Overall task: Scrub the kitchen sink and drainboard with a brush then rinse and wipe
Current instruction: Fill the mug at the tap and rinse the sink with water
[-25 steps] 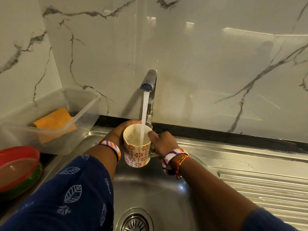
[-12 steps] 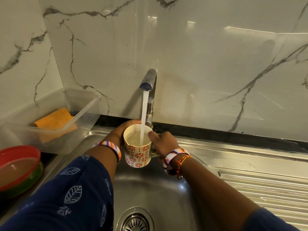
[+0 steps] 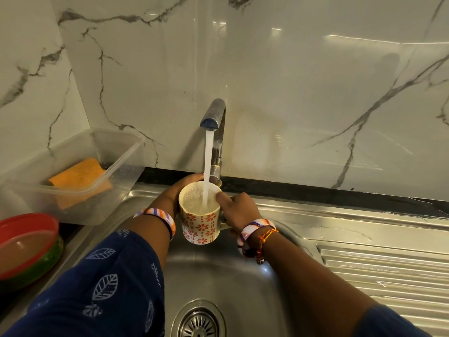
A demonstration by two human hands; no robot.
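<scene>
Mug (image 3: 200,221) is held upright right under the tap (image 3: 213,113), nearly full. Right hand (image 3: 239,210) fingers curled round its handle; left hand (image 3: 187,182) behind it, fingers can't be made out.

One tap (image 3: 213,115) runs, and everything is counted from it. Below it: one mug (image 3: 200,223), two hands, left hand (image 3: 185,184) and right hand (image 3: 239,210), one sink (image 3: 218,276), one drain (image 3: 198,322). Left of it: one tub (image 3: 116,164), one sponge (image 3: 79,175), two bowls (image 3: 26,242). Right: one drainboard (image 3: 388,276).
</scene>
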